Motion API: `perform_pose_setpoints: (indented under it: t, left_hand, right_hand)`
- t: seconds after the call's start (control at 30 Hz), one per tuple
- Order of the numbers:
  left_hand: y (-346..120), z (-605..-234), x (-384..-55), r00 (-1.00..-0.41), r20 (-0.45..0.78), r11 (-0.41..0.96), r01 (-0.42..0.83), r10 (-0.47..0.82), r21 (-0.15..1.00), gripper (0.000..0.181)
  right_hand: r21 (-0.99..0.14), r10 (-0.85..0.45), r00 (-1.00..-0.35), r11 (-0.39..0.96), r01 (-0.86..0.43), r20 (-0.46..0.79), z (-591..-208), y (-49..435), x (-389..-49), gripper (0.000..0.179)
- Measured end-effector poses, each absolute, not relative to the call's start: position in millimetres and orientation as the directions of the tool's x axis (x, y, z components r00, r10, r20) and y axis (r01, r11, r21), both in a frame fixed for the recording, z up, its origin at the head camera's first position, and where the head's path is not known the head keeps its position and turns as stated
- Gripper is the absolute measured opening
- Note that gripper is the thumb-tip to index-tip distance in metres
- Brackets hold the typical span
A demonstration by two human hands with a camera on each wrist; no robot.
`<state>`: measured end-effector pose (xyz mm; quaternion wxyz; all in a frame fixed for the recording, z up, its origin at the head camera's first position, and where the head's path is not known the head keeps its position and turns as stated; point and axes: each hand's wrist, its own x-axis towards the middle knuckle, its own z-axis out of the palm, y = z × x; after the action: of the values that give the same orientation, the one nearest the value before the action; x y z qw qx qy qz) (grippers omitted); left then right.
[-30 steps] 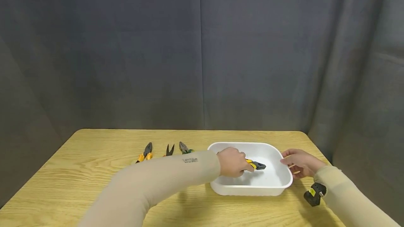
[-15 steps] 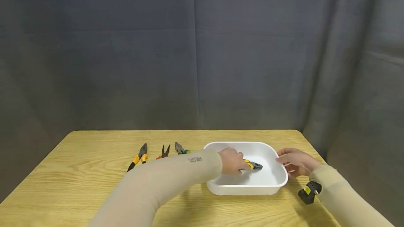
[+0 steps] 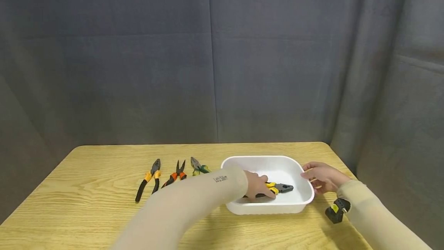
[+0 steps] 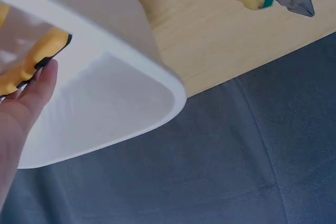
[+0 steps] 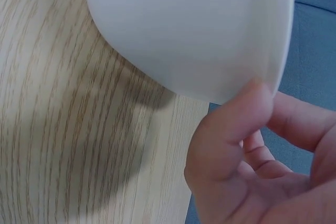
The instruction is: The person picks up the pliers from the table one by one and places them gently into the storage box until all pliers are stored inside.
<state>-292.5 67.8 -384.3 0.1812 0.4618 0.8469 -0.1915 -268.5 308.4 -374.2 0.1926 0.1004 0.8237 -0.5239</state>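
A white plastic tray (image 3: pixel 263 208) stands on the table at the right. Inside it lies a pair of yellow-and-black combination pliers (image 3: pixel 285 188), head towards the right. My left hand (image 3: pixel 257 189) reaches into the tray over the handles, its thumb and fingers spread apart. In the left wrist view, the fingers (image 4: pixel 39 90) extend straight alongside a yellow handle (image 4: pixel 48 51); the pliers' head is out of that view. On the tray's right end, my right hand (image 3: pixel 324 178) pinches the rim. The right wrist view shows the thumb (image 5: pixel 239 114) against the tray's outer wall (image 5: pixel 194 35).
Left of the tray lie orange-and-black pliers (image 3: pixel 148 178), needle-nose pliers (image 3: pixel 179 173) with orange-and-black handles, and green-and-yellow pliers (image 3: pixel 199 166). My left sleeve (image 3: pixel 194 200) crosses in front of some handles. A grey curtain (image 3: pixel 173 68) hangs behind the wooden table (image 3: pixel 69 203).
The fingers of my left hand have loosened and spread from the combination pliers, whose handles show more now. My right hand keeps its hold on the rim. The head view has shifted slightly.
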Motion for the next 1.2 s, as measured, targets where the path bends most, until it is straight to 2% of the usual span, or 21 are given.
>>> perform_pose_setpoints:
  t: [0.23,0.5,0.77,1.0,1.2]
  left_hand:
    - [63.2,-379.7,-291.6,-0.513,-0.481,0.537,0.838,0.711,-0.100,0.068]
    - [41.7,-356.5,-282.3,-0.544,-0.276,0.582,0.810,0.792,0.072,0.051]
    - [22.6,-349.5,-273.3,-0.534,-0.097,0.540,0.839,0.840,0.059,0.043]
    - [-4.3,-351.0,-269.4,-0.604,0.001,0.602,0.795,0.797,0.076,0.041]
    - [-21.7,-346.4,-265.9,-0.637,0.065,0.631,0.770,0.768,0.096,0.039]
  right_hand:
    - [-0.823,-0.038,-0.904,0.430,0.371,-0.427,-376.4,309.7,-271.6,0.024]
    - [-0.827,-0.043,-0.909,0.434,0.357,-0.415,-376.6,321.4,-270.8,0.026]
    - [-0.825,-0.030,-0.911,0.437,0.357,-0.411,-379.0,335.3,-268.2,0.022]
    - [-0.830,-0.038,-0.913,0.434,0.351,-0.406,-383.5,337.9,-271.8,0.022]
    - [-0.831,-0.031,-0.916,0.433,0.349,-0.400,-381.3,337.6,-275.2,0.022]
